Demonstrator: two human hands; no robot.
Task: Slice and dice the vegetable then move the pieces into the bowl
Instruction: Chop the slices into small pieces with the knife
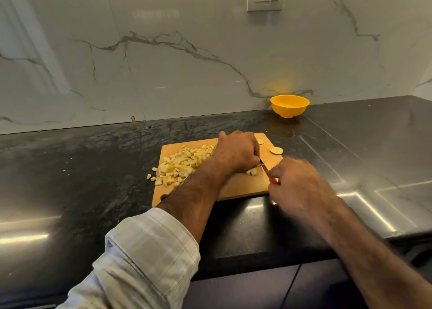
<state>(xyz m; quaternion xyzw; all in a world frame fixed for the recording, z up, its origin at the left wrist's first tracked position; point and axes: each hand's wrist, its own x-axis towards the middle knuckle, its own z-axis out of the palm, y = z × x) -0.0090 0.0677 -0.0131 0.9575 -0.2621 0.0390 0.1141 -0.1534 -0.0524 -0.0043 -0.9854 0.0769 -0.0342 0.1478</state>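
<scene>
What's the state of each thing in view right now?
left hand: curled, pressing the vegetable being cut
right hand: grips the knife
knife: blade down at the board
diced pieces: piled on the board, a few spilled onto the counter
round slices: uncut, at the far corner
cutting board: flat on the counter
bowl: upright, contents not visible

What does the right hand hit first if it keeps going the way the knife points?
Probably the left hand: the knife in the right hand points up-left at its fingers and the vegetable piece under them. Depth is unclear, so the piece may come first.
</scene>
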